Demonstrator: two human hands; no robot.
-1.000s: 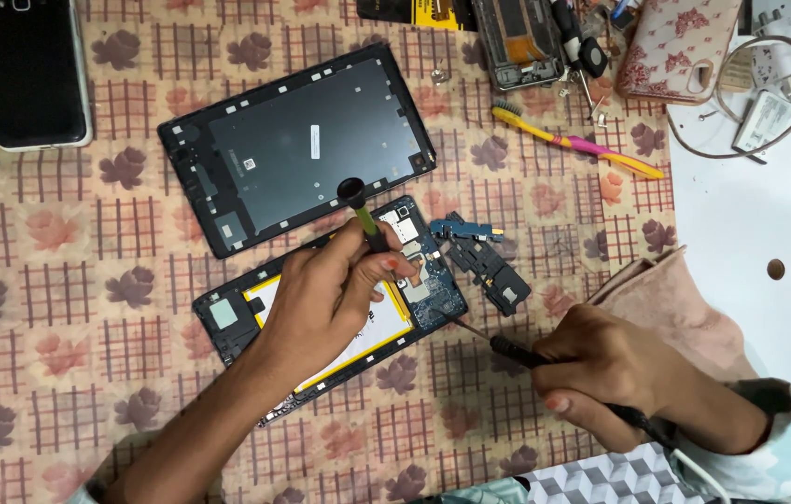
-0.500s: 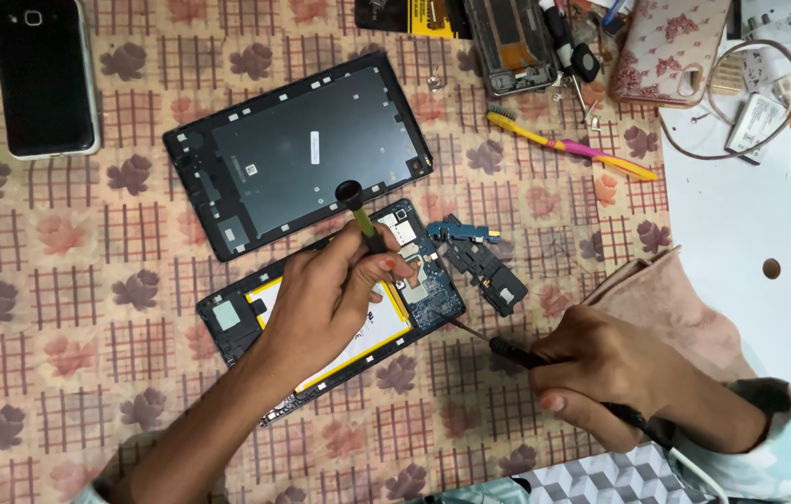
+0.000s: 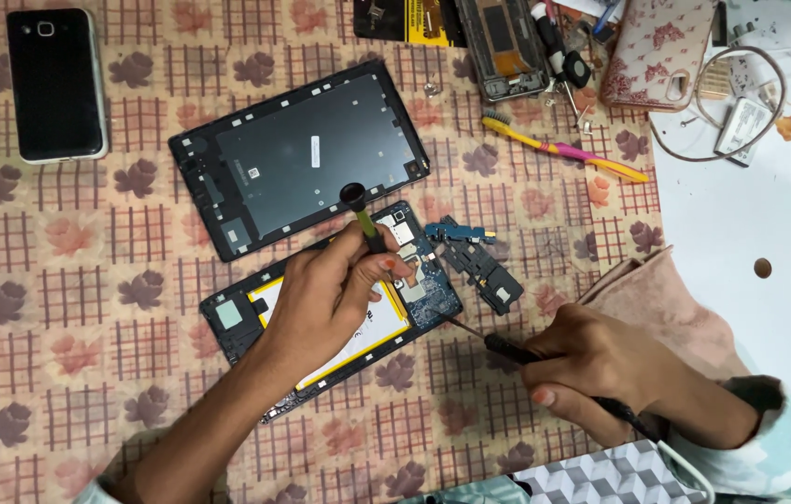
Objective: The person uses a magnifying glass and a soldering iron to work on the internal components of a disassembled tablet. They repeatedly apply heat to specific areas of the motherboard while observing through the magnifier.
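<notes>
So there's an opened tablet (image 3: pixel 321 317) lying on the table (image 3: pixel 87 280), which has a checked, flowery cloth over it. You can see its yellow-edged battery and the blue circuit board at the right end. The left hand (image 3: pixel 330 294) rests right on top of it, fingers closed around a small screwdriver (image 3: pixel 363 217) with a black cap, held roughly upright over the board. The right hand (image 3: pixel 591 369) sits just to the right of the tablet, gripping a thin black tool (image 3: pixel 507 348) with a cable running off the back; its fine tip points at the board's lower right corner, and I can't tell if it's actually touching.

The tablet's back cover (image 3: pixel 297 159) lies just above, inside face up. A couple of small removed parts (image 3: pixel 475 257) sit beside the board. Further off: a black phone (image 3: pixel 55 84) top left, a yellow-pink toothbrush (image 3: pixel 563 149), and a floral phone case (image 3: pixel 652 56) top right.
</notes>
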